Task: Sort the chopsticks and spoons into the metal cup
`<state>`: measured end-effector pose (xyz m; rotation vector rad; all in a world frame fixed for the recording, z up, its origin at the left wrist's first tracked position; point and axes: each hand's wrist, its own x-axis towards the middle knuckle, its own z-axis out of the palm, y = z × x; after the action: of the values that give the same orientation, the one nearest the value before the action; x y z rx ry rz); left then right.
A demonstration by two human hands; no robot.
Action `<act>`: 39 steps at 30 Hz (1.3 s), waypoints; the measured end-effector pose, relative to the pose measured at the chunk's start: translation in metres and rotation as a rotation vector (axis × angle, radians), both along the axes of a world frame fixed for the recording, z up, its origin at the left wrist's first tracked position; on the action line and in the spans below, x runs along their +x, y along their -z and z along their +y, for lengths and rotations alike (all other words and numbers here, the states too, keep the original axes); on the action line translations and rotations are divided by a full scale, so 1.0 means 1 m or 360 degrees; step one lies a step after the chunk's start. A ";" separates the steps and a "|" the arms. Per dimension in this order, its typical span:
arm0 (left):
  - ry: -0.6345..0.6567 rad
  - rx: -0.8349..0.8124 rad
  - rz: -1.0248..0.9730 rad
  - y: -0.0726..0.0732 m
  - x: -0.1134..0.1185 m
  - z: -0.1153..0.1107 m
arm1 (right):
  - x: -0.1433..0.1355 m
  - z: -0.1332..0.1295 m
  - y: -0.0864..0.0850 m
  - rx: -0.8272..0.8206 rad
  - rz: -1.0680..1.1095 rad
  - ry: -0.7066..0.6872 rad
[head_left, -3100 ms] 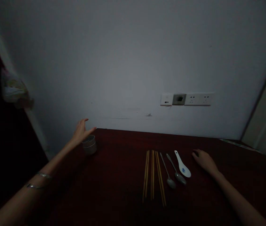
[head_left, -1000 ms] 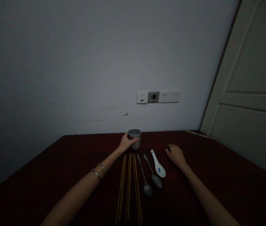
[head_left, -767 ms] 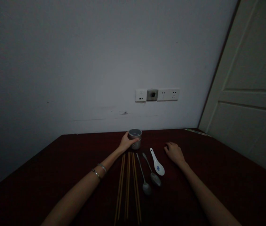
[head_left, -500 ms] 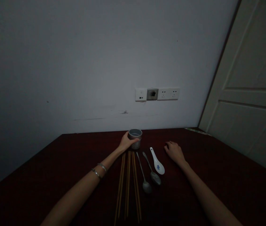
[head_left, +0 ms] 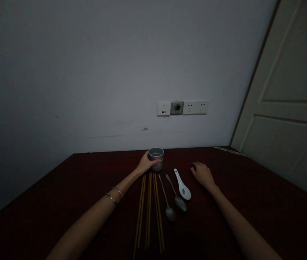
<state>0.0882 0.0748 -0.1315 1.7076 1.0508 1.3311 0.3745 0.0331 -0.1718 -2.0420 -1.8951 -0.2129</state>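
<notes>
My left hand [head_left: 145, 164] is wrapped round the left side of a round grey metal cup [head_left: 157, 166], its thumb across the front. The cup stands upright near the back of the table. My right hand [head_left: 202, 173] rests on the tabletop with its fingers loosely bent and nothing visible in it. Left of that hand lies a white soup spoon [head_left: 183, 190] with a blue mark, then two metal spoons, a wider one [head_left: 180, 204] and a long-handled one [head_left: 170, 213]. Several wooden chopsticks [head_left: 148, 213] lie in three pairs in front of the cup.
The dark red table [head_left: 110, 162] meets a pale wall [head_left: 101, 72] at its back edge. Sockets and a switch [head_left: 183, 108] are set in the wall. At the right stands a panelled door [head_left: 286, 108]. A thin strip [head_left: 229, 151] lies at the back right corner.
The view has shifted very slightly. My left hand keeps its hold on the cup, and my right hand stays where it was on the table.
</notes>
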 end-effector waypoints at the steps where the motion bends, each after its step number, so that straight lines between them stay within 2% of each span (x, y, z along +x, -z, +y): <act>1: 0.0023 0.0003 -0.0013 0.000 0.000 0.000 | 0.000 0.000 0.000 0.0000 -0.0005 -0.0001; 8: 0.0142 0.0001 0.0023 -0.005 -0.013 -0.008 | -0.001 -0.002 -0.003 -0.0008 -0.0002 -0.0018; 13: -0.0209 -0.0010 0.0281 -0.014 -0.044 -0.019 | 0.000 -0.002 -0.001 -0.0019 0.0007 -0.0011; 16: -0.0435 -0.0032 0.0584 -0.024 -0.063 -0.030 | 0.001 -0.001 0.001 -0.0007 -0.0005 -0.0017; 18: -0.0498 -0.0073 0.0843 -0.029 -0.072 -0.039 | 0.001 0.000 0.002 0.0004 -0.0017 -0.0032; 20: -0.0450 -0.0178 0.1094 -0.030 -0.077 -0.048 | 0.002 0.000 0.003 0.0012 -0.0029 -0.0046; 24: -0.0224 -0.0467 0.1430 -0.025 -0.074 -0.066 | 0.004 0.002 0.006 0.0033 -0.0037 -0.0081; 26: -0.0188 -0.0515 0.1534 -0.022 -0.069 -0.075 | 0.004 0.003 0.008 0.0046 -0.0029 -0.0098; 32: -0.0297 -0.0335 0.1917 -0.025 -0.052 -0.091 | 0.005 0.003 0.009 0.0041 -0.0036 -0.0111; 39: -0.0346 -0.0407 0.2079 -0.027 -0.042 -0.094 | 0.004 0.002 0.008 0.0028 -0.0048 -0.0081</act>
<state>0.0462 -0.0190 -0.1048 2.2571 2.0072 -0.0283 0.3787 0.0354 -0.1796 -1.9873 -1.9537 -0.2479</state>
